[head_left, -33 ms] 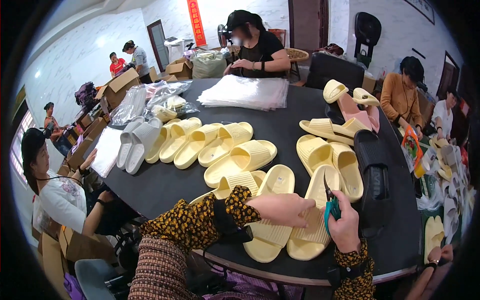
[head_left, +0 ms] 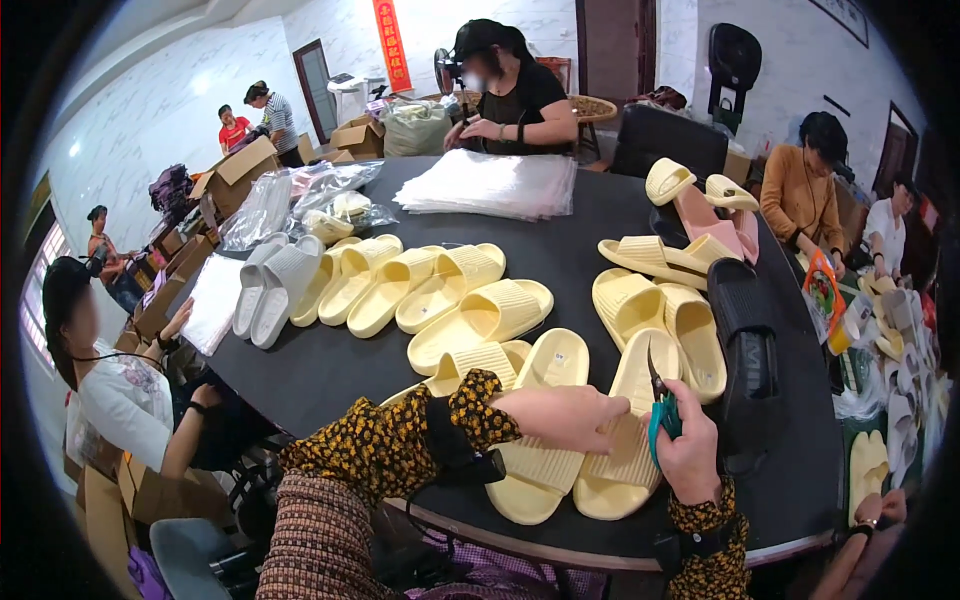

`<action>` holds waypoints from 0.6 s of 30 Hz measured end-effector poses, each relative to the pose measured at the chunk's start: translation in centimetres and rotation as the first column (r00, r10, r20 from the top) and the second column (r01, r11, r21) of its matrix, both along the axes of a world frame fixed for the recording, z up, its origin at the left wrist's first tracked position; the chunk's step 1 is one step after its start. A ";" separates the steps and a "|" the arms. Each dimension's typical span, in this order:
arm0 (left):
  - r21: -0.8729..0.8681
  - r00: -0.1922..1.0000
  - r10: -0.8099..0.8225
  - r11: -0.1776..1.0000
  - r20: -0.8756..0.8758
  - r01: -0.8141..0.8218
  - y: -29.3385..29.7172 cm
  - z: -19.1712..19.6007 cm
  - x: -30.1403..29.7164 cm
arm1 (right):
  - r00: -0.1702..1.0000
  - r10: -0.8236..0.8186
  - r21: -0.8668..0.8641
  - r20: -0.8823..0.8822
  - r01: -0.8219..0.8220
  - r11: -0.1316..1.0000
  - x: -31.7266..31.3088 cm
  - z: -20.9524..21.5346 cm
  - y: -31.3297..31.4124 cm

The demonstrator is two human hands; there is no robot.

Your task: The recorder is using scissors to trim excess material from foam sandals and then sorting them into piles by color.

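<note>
Two pale yellow slippers lie side by side at the table's near edge: a left one and a right one, toes toward me. My left hand reaches across the left slipper. Its bent fingers grip the right slipper's ribbed strap by the inner edge; the fingertips are partly hidden. My right hand is closed round the teal handles of scissors. The dark blades point away from me, above the right slipper's footbed. Another yellow pair lies just beyond, partly under the right slipper.
More yellow slippers and a grey pair line the dark table. Black slippers lie at right, pink ones farther back. Clear bags are stacked opposite, before a seated person. Other people sit left and right.
</note>
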State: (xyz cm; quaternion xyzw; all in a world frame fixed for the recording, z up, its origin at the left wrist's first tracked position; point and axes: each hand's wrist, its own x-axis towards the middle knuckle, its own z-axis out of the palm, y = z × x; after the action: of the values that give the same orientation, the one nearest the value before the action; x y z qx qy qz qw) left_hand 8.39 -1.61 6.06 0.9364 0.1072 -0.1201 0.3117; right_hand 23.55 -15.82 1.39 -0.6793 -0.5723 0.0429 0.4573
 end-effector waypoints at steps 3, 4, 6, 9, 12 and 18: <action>-0.022 0.999 -0.002 1.000 -0.034 0.001 0.4 0.0 -0.2 | 0.994 0.026 0.089 -0.111 -0.017 0.996 0.4 -1.4 0.1; -0.056 1.000 0.023 0.998 -0.012 -0.023 0.4 -0.1 -0.3 | 0.994 0.025 0.089 -0.110 -0.015 0.996 0.4 -1.7 0.0; -0.093 0.999 0.043 0.995 0.012 -0.041 0.5 -0.1 -0.5 | 0.919 0.116 0.277 -0.376 -0.008 0.961 0.4 -2.1 -0.3; 0.048 0.952 0.255 0.963 0.167 -0.266 0.6 0.7 -0.9 | 0.833 0.112 0.277 -0.541 0.051 0.959 0.3 -0.8 -1.6; -0.192 0.745 0.501 0.863 0.440 -0.467 2.2 0.8 -2.2 | 0.763 0.186 0.300 -0.619 0.011 0.954 -0.6 -0.3 -1.4; -0.523 0.564 0.691 0.718 0.452 -0.460 2.5 3.7 -3.2 | 0.819 0.239 0.281 -0.522 -0.100 0.954 -0.7 -1.4 -1.1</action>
State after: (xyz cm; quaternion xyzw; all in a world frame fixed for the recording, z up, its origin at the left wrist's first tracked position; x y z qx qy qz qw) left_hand 5.23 0.94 9.71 0.7605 0.2802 0.2879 0.5101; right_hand 22.86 -16.92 0.01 -0.5235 -0.4761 0.2073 0.6755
